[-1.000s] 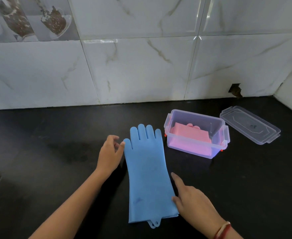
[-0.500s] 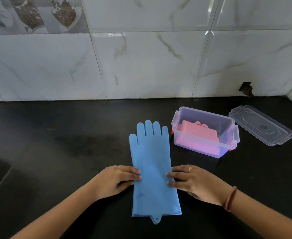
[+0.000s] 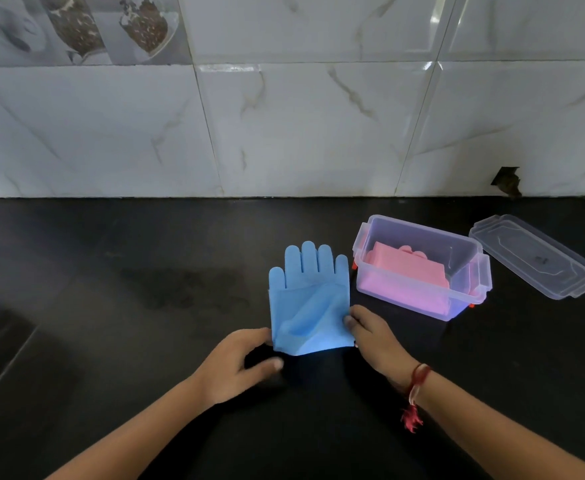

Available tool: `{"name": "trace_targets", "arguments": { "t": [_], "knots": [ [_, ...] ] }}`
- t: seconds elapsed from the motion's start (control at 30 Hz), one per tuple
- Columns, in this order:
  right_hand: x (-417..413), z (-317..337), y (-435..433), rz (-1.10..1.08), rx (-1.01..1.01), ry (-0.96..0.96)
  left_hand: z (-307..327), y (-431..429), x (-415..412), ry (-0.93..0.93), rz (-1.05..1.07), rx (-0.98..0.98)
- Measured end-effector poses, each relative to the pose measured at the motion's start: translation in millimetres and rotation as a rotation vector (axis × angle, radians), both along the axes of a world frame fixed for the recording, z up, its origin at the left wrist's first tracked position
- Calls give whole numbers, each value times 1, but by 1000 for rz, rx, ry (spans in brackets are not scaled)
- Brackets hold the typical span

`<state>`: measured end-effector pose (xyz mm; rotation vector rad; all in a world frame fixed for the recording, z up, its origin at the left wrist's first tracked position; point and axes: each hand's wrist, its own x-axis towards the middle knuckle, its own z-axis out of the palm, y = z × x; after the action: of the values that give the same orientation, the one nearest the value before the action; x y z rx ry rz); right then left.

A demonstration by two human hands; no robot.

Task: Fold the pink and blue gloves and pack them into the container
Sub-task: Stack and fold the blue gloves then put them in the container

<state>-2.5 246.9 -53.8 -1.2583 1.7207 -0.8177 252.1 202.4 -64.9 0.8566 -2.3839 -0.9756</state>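
A blue glove (image 3: 308, 306) lies on the black counter, its cuff half folded up over the palm, fingers pointing at the wall. My left hand (image 3: 239, 365) touches the folded edge at the glove's lower left corner, fingers apart. My right hand (image 3: 370, 336) pinches the folded layers at the glove's right edge. To the right stands a clear plastic container (image 3: 471, 268), open, with the folded pink glove (image 3: 405, 275) inside it.
The container's clear lid (image 3: 537, 256) lies flat on the counter right of the container. A white marble-tiled wall (image 3: 301, 126) runs along the back of the black counter (image 3: 111, 289). A red thread band circles my right wrist (image 3: 417, 379).
The glove lay flat at full length; its cuff end has been folded up over the palm. Both hands moved with the fold and now sit at the new lower edge.
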Motion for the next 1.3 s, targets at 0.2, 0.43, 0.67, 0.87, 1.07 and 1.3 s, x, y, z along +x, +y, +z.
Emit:
{"name": "trace_targets", "arguments": {
  "t": [0.2,0.43,0.67,0.87,1.07,1.3],
  "knots": [
    [0,9,-8,-4,120,-129,-10,-2,-38,80,560,130],
    [0,6,-4,-74,24,93,-7,1,-46,-62,622,-10],
    [-10,-9,3,-30,74,278,-6,1,-33,-148,626,54],
    [-12,-8,0,82,-264,519,12,-12,-37,-411,680,-206],
    [-35,-1,-12,529,-267,659,14,-41,-26,-429,-23,-581],
    [-53,-8,-13,633,-112,582,2,-67,-6,-571,-275,-345]
  ]
}}
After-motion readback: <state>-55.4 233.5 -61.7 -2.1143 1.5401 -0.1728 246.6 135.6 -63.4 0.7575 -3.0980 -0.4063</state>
